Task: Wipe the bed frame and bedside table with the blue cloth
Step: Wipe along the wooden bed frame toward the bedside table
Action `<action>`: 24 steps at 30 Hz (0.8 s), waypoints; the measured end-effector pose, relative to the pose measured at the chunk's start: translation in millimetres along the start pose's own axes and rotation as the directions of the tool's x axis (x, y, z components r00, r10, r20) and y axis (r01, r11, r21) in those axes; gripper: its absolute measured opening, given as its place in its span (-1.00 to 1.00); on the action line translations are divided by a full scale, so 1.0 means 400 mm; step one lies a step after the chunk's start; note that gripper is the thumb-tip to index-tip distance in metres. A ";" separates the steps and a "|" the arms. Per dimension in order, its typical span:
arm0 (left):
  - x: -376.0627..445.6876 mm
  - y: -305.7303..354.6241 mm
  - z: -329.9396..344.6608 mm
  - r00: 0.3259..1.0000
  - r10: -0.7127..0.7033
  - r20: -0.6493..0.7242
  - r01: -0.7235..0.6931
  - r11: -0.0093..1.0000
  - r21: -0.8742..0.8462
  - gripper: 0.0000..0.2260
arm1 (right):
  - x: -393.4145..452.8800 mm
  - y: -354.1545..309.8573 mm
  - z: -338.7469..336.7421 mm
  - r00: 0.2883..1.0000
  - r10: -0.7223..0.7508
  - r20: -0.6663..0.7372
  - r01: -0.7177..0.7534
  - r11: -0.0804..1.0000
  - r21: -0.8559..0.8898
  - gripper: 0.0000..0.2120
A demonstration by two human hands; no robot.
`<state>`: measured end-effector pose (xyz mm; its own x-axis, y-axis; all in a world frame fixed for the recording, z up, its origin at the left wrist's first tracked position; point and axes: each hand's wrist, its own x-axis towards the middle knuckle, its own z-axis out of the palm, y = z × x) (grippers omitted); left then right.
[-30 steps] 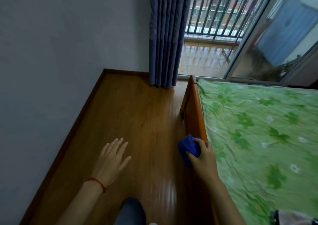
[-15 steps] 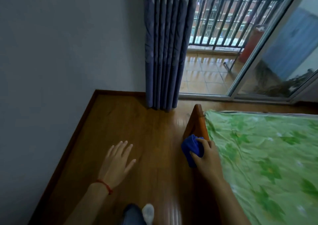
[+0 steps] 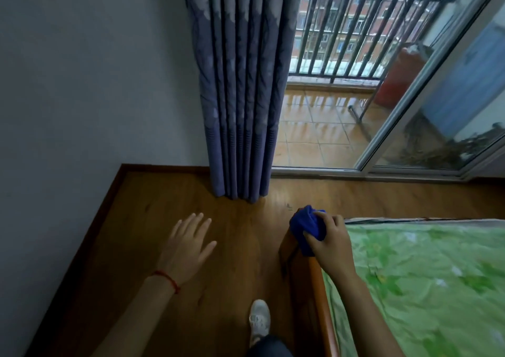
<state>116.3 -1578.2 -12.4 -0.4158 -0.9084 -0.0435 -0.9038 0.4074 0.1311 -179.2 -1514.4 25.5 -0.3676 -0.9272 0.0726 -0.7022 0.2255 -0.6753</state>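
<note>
Right hand point(image 3: 332, 243) presses blue cloth point(image 3: 307, 226) on bed frame point(image 3: 318, 296) corner.

1. The blue cloth point(image 3: 307, 226) was bunched into a thick wad, pressed on the corner of the bed frame.
2. The bed frame point(image 3: 318, 296) was glossy orange-brown wood, its side rail running along the green-sheeted mattress edge.

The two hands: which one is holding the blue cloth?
The right hand, at the corner of the bed frame, grips the blue cloth. The left hand, with a red string at its wrist, is spread and holds nothing.
</note>
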 end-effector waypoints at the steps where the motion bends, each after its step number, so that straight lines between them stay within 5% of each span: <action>1: 0.043 0.009 -0.005 1.000 -0.010 0.009 0.010 1.000 -0.001 -0.32 | 0.041 0.007 -0.006 1.000 0.001 0.006 -0.001 1.000 0.001 -0.56; 12: 0.419 0.035 -0.028 1.000 -0.026 0.011 0.027 0.999 -0.047 -0.40 | 0.419 0.047 0.010 0.998 0.034 0.051 -0.035 0.999 0.011 -0.56; 24: 0.869 -0.042 -0.044 0.964 0.262 0.033 -0.259 0.963 -0.079 -0.35 | 0.730 0.008 0.143 0.985 0.157 -0.066 -0.157 0.988 -0.003 -0.55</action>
<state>-11.2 -1902.7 -12.3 -0.6415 -0.7661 -0.0399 -0.7541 0.6202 0.2160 -253.9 -1801.5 2.4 -0.5126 -0.8585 0.0144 -0.6373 0.3692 -0.6764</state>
